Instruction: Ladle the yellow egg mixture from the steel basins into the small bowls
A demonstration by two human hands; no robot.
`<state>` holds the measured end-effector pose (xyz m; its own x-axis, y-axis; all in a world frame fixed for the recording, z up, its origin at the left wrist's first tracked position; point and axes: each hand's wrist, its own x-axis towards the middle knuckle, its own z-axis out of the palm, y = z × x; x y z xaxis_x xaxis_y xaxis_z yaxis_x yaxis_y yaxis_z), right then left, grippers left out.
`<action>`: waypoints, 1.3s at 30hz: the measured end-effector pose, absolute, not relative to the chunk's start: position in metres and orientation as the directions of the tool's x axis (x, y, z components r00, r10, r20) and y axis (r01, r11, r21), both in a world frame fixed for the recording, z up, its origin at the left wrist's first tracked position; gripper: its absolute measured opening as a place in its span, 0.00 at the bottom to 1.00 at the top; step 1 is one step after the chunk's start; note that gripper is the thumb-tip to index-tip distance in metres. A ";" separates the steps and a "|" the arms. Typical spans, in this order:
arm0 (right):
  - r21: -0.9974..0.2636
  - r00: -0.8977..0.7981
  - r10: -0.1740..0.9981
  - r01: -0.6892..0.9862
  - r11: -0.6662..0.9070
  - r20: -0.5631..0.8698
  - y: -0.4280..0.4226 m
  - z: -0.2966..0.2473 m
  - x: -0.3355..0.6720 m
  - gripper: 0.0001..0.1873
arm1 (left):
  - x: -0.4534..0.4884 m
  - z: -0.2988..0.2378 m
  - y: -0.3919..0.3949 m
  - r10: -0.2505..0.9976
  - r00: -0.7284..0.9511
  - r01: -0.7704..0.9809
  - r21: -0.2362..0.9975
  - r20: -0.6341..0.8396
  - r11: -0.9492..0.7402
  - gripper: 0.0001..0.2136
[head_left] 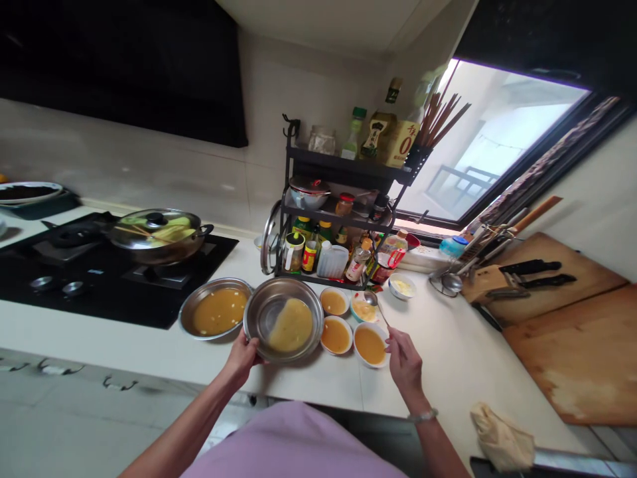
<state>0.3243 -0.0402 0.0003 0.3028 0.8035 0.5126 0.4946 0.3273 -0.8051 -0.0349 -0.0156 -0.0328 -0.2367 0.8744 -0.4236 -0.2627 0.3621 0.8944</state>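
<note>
My left hand (242, 356) grips the near rim of a steel bowl (283, 317), tilted so its yellow liquid pools to the right side. My right hand (404, 362) is closed on the handle of a metal ladle (372, 300), whose scoop hangs over a small bowl (363, 309) of yellow mixture. Three other small white bowls (336, 334) (371, 345) (334, 302) filled with orange-yellow liquid stand between my hands. To the left a second steel bowl (217, 311) sits flat on the counter with more of the liquid.
A lidded wok (158, 234) with corn sits on the black hob (74, 265). A black rack (338, 219) of condiment bottles stands behind the bowls. A knife block (497, 279), wooden boards (582, 345) and a crumpled cloth (502, 441) lie to the right.
</note>
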 end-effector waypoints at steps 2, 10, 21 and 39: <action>-0.839 0.305 0.814 0.414 0.354 0.494 -0.043 0.006 0.308 0.14 | -0.034 -0.032 -0.016 0.873 -0.244 -0.254 0.896 -0.423 0.363 0.22; -0.924 0.092 0.930 0.181 0.336 0.356 -0.052 -0.010 0.235 0.13 | -0.036 -0.034 -0.018 0.891 -0.223 -0.234 0.909 -0.395 0.345 0.23; -0.995 0.314 0.947 -0.047 0.092 0.073 -0.048 -0.021 0.225 0.21 | -0.035 -0.026 -0.018 0.890 -0.241 -0.238 0.913 -0.387 0.332 0.20; -0.940 0.469 0.879 -0.328 0.090 -0.080 -0.033 0.015 0.255 0.15 | -0.033 -0.027 -0.015 0.873 -0.248 -0.260 0.897 -0.419 0.356 0.18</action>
